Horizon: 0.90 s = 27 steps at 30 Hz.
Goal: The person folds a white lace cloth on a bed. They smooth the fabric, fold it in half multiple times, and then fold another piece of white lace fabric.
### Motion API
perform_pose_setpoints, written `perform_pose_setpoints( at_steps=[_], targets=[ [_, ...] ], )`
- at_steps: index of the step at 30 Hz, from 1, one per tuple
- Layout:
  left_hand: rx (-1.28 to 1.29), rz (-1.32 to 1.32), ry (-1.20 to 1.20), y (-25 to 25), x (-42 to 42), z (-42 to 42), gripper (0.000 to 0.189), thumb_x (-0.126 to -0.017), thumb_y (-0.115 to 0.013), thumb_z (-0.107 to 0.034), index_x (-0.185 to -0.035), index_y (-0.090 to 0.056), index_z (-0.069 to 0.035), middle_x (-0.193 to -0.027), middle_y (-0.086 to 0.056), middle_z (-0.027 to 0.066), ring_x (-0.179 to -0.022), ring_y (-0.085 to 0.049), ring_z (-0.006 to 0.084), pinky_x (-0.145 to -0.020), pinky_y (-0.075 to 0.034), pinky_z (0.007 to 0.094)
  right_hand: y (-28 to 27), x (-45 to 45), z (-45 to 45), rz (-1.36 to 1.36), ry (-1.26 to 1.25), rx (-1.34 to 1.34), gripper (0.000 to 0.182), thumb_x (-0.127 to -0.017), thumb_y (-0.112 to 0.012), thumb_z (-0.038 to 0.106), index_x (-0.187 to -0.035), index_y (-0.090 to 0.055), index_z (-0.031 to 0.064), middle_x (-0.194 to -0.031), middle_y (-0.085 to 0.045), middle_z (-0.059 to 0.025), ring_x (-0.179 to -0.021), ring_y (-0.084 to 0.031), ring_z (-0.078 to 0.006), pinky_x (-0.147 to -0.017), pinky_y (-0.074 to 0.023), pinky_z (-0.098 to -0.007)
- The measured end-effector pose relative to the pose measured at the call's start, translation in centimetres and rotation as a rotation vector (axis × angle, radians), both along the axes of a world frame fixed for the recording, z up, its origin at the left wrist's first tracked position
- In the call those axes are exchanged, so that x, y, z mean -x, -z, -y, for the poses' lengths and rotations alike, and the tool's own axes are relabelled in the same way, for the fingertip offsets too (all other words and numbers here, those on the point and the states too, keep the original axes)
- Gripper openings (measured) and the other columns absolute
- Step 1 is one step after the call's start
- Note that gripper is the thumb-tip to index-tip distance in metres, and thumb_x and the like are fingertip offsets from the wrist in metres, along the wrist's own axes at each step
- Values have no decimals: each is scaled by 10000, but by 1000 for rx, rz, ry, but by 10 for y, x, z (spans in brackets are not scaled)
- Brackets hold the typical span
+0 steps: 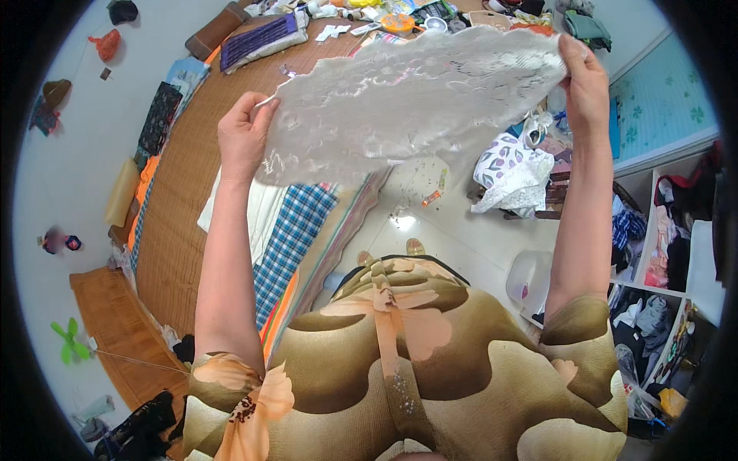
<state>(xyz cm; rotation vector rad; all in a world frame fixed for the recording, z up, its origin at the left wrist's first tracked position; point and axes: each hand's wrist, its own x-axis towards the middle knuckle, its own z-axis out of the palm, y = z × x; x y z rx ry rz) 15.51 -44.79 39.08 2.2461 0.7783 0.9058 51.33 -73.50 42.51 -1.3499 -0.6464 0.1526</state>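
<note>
A sheer white lace cloth point(398, 104) with a scalloped edge is stretched in the air between my two hands. My left hand point(248, 129) pinches its left edge between thumb and fingers. Higher up on the right, my right hand point(583, 80) grips the opposite corner. The cloth hangs slack along its lower side, and the floor and bed show faintly through it. Behind and below it lie a blue checked cloth point(300, 225) and a folded white cloth point(266, 213) on the bed's edge.
A bed with a brown mat point(179, 230) extends along the left. On the right, a chair point(550, 193) bears a leaf-patterned cloth point(501, 161) and white lace fabric point(522, 184). Wrappers point(431, 198) lie on the tiled floor point(392, 236). Shelves point(648, 288) hold clothes, near a clear plastic bin point(527, 276).
</note>
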Motion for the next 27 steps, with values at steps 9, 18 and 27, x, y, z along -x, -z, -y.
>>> perform_pose_setpoints(
  at_steps=[9,18,27],
  targets=[
    [158,-461,211,-18,33,21,169,-726,-768,-61,-833,-655,6,-742,-593,7,-712,-565,97,-641,-450,263,0,-29,-24,10,110,58,344,-866,-699,345,-1040,-687,49,-928,-677,-15,-807,-592,-84,-708,-460,-243],
    [383,86,23,20,72,-24,119,-809,-694,-63,-915,-718,-14,-931,-645,9,-830,-582,117,-734,-462,258,19,-61,-44,-72,-15,34,334,-887,-677,319,-1047,-658,27,-1019,-673,-51,-903,-619,-132,-821,-478,-271],
    [500,86,-221,18,99,-14,119,-813,-710,-113,-890,-716,-23,-754,-638,-3,-676,-529,76,-645,-408,226,17,-58,-41,-186,-279,34,369,-901,-649,356,-1067,-660,27,-990,-668,-33,-883,-596,-113,-819,-456,-261]
  ],
)
